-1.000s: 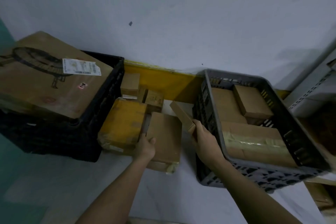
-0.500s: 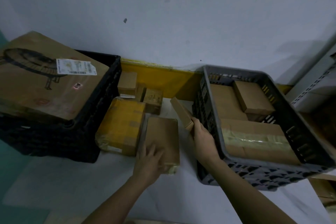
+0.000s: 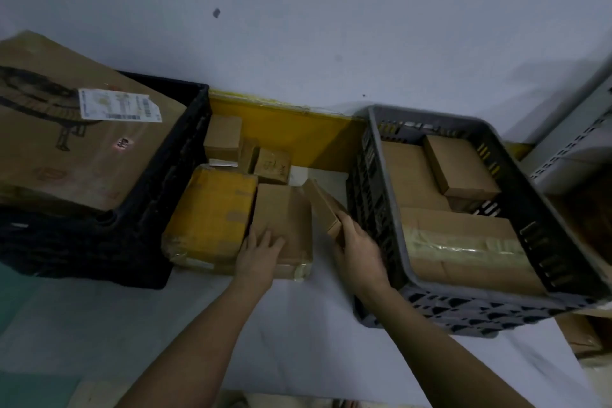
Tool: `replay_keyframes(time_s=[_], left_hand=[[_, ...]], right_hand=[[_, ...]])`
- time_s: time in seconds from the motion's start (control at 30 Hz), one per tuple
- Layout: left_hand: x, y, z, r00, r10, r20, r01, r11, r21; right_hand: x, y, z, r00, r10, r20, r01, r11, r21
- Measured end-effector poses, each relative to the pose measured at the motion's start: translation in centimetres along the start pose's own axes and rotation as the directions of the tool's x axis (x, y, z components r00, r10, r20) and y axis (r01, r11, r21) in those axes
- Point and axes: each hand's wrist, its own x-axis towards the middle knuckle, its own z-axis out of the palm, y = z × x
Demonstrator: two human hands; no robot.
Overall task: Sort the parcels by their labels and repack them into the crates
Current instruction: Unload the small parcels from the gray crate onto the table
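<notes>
Loose parcels (image 3: 284, 219) lie between 2 crates (image 3: 381, 175).

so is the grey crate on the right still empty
No, the grey crate already holds several brown parcels.

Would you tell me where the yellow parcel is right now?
The yellow parcel lies on the floor between the black crate and the brown parcel under the left hand.

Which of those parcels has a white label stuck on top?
The large cardboard box on the black crate at the left. Its white label is plainly visible; the other parcels show bare cardboard or yellow wrapping.
</notes>
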Motion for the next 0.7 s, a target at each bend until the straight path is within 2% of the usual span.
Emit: replay_keyframes(time_s=[0.1,0.17,0.27,0.33,0.4,0.47,0.6,0.7], left_hand=[[-0.4,-0.3,-0.5,0.997,0.054,-0.059,-0.049,0.995,0.082],[-1.3,-1.0,-1.4,0.985,0.05,-0.162,-0.039,0.997,0.07],[-3.2,-3.6,-1.6,0.953,-0.098,-0.286,0.074,0.993,-0.096],[-4.4,-6.3,-1.0,0.937,-0.222,-0.27,0.16,0.959,-0.232],[-5.5,-9.3,-0.1,0.93,-0.292,-0.224,0.237,0.941,-0.243],[-6.6,-11.9,0.7,0.94,-0.304,-0.157,0.27,0.94,-0.209],[-7.3,-13.9,0.8,0.974,-0.196,-0.116,0.158,0.947,-0.278],[-7.8,-14.0,-0.2,0.954,-0.251,-0.166,0.132,0.844,-0.52]], right_hand=[[0.1,-0.2,0.5,1.0,-0.005,-0.013,0.004,1.0,-0.016],[0.3,-0.8,0.9,1.0,-0.019,-0.022,0.019,0.999,-0.039],[0.8,-2.5,1.8,0.998,-0.059,-0.007,0.058,0.993,-0.104],[1.0,-4.2,2.6,0.995,-0.098,0.0,0.096,0.981,-0.169],[1.3,-6.1,3.5,0.988,-0.154,0.001,0.151,0.967,-0.203],[1.6,-8.1,4.5,0.974,-0.225,0.005,0.219,0.947,-0.235],[2.3,-12.4,6.6,0.939,-0.34,0.052,0.34,0.895,-0.288],[2.9,-15.0,8.1,0.917,-0.388,0.093,0.397,0.863,-0.314]])
